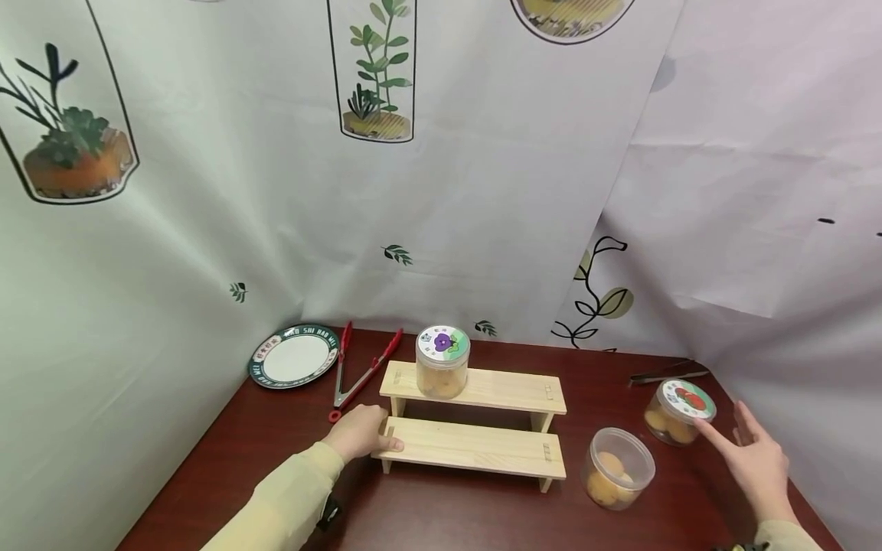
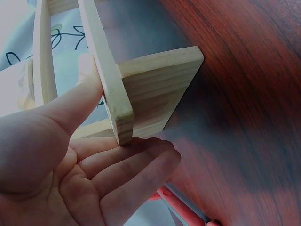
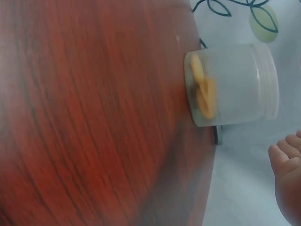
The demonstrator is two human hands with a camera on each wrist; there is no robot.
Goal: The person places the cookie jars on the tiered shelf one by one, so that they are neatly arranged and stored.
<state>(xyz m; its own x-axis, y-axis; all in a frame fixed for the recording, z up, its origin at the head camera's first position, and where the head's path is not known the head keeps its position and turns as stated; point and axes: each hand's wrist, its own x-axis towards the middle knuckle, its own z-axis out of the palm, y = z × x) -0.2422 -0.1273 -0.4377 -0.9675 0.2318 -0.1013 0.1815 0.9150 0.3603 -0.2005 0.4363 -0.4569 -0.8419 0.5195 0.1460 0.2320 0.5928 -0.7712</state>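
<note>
My left hand holds the left end of a two-step wooden stand, the thumb lying on the lower board. In the left wrist view, the thumb presses one face of the board and the fingers reach along its end. At the right, my right hand is beside a clear jar with a tomato-printed lid, thumb and fingers spread, thumb tip right at the lid's edge. In the right wrist view, this jar stands apart from the hand, round biscuits at its bottom.
A lidless jar of biscuits stands right of the stand. Another jar with a purple-flower lid sits on the upper step. Red-handled tongs and a green-rimmed plate lie back left; dark tongs lie back right. Fabric walls enclose the table.
</note>
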